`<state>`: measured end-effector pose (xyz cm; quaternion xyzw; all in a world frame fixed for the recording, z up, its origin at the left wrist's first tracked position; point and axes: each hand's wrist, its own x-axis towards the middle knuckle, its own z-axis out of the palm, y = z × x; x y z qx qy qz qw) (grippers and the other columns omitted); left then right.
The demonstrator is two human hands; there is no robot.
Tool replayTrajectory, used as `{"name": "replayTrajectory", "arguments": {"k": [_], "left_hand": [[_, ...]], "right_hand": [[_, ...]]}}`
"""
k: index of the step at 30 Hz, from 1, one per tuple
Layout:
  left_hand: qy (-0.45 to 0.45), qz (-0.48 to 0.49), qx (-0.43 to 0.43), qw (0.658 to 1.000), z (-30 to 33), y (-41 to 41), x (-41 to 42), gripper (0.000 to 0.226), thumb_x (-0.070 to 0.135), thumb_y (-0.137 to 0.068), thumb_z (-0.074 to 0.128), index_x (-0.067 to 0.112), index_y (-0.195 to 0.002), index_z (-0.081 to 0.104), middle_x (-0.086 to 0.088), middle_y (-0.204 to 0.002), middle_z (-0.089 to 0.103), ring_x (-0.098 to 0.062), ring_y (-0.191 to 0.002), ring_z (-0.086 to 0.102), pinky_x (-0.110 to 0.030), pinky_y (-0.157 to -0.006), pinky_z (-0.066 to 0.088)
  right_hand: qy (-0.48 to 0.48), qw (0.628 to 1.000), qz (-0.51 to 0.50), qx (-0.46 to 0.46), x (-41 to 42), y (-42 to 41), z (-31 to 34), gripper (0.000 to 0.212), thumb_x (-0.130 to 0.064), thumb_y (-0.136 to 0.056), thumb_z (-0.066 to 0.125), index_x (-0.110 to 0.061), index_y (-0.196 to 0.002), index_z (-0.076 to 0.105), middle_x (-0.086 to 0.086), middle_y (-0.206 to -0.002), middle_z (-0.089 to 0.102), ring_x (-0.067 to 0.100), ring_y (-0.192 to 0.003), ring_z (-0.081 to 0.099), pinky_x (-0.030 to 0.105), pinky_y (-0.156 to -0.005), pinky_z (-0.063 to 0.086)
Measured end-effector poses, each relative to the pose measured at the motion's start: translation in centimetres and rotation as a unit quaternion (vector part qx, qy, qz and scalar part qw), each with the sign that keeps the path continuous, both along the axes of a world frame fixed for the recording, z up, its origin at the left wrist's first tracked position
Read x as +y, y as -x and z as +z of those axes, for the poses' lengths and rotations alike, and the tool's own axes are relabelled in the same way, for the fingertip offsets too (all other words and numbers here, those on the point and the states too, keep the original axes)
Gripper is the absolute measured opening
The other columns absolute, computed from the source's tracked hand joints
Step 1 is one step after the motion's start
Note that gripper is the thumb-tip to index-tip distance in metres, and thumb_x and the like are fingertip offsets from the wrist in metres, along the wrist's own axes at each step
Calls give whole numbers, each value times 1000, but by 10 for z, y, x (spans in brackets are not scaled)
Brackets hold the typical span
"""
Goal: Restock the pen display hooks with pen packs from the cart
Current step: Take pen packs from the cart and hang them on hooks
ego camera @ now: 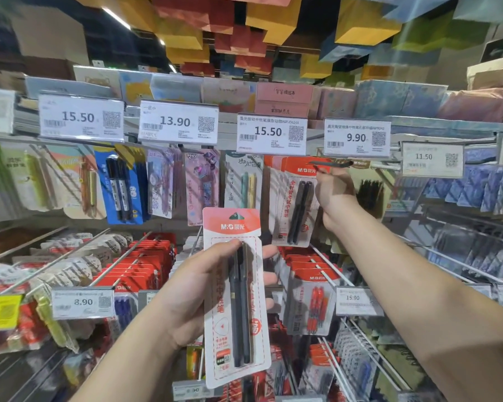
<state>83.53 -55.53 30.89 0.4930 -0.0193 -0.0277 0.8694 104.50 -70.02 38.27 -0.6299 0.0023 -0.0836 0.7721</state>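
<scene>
- Stationery display hooks [122, 258] fill the shop wall, with price tags [271, 134] along the upper rail and notebooks stacked on the top shelf [401, 100].
- Left hand [206, 288] grips a two-pen pack [235, 294] upright before the lower hooks, thumb across its front, fingers [269, 250] curled behind.
- Right hand [333, 187] reaches to the upper hook beneath the 9.90 tag [357, 137], fingers apparently pinching the top of the hanging red pen packs [298, 201]; blur hides the exact hold.
</scene>
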Motion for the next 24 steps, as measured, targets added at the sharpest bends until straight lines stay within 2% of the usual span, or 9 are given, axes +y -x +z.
{"name": "replayTrajectory", "arguments": {"k": [4,8,10,12,14,16,19,21,24], "left_hand": [[1,20,10,1000,3,6,2,49,33,-94,53,2,-129,66,-14,-132,70,-36,-105,73,-62,-94,56],[-19,46,-1,999,2,10,5,41,26,-102,50,0,-130,64,-16,-130,71,-41,-112,71,-67,-94,54],[-26,56,-1,998,1,10,5,37,22,-103,50,-1,-130,63,-17,-129,71,-41,-116,70,-68,-99,51],[-30,57,-1,998,1,10,2,35,19,-104,50,-2,-127,66,-19,-127,71,-40,-115,70,-62,-97,55],[-32,60,-5,998,1,9,0,32,17,-103,53,-4,-120,70,-25,-119,73,-38,-102,75,-51,-85,63],[-39,64,-14,997,1,8,-2,26,16,-98,59,-1,-110,75,-27,-106,75,-33,-84,77,-44,-74,65],[-54,58,-30,996,1,4,-10,21,18,-88,67,9,-101,81,-22,-104,76,-29,-81,76,-44,-79,63],[-62,44,-41,996,2,0,-17,23,17,-89,67,8,-106,80,-24,-110,75,-31,-86,75,-45,-82,63],[-85,32,-57,994,2,-7,-29,32,16,-95,65,0,-121,71,-26,-121,72,-35,-100,72,-45,-88,61]], "right_hand": [[-13,1000,-8,0,1,-2,-3,10,-16,-104,52,-19,-101,61,-3,-90,62,10,-80,60,23,-62,47],[-61,998,-13,12,8,9,-9,23,-32,-101,54,-17,-114,66,2,-99,64,16,-86,62,26,-67,47],[-72,997,-20,12,11,15,-17,32,-27,-103,50,-22,-134,57,7,-121,61,19,-101,62,31,-83,56],[73,996,-20,-45,11,28,-27,64,-15,-100,53,-32,-157,31,9,-146,49,26,-116,60,36,-92,57],[244,962,-45,-113,8,42,-42,78,-16,-98,57,-32,-162,15,8,-160,36,31,-136,49,43,-103,51],[249,950,-57,-181,4,62,-49,62,-19,-100,58,-24,-155,32,3,-161,32,24,-149,32,43,-123,30],[199,957,0,-212,-7,95,-57,14,-26,-104,55,-22,-116,60,-5,-127,58,15,-120,58,38,-106,43],[149,967,97,-183,-16,114,-55,20,-33,-105,54,-22,-103,71,-6,-103,74,11,-100,69,34,-92,51],[113,960,209,-147,-30,128,-53,20,-33,-102,61,-21,-101,76,-1,-99,80,17,-98,74,40,-96,56]]}}
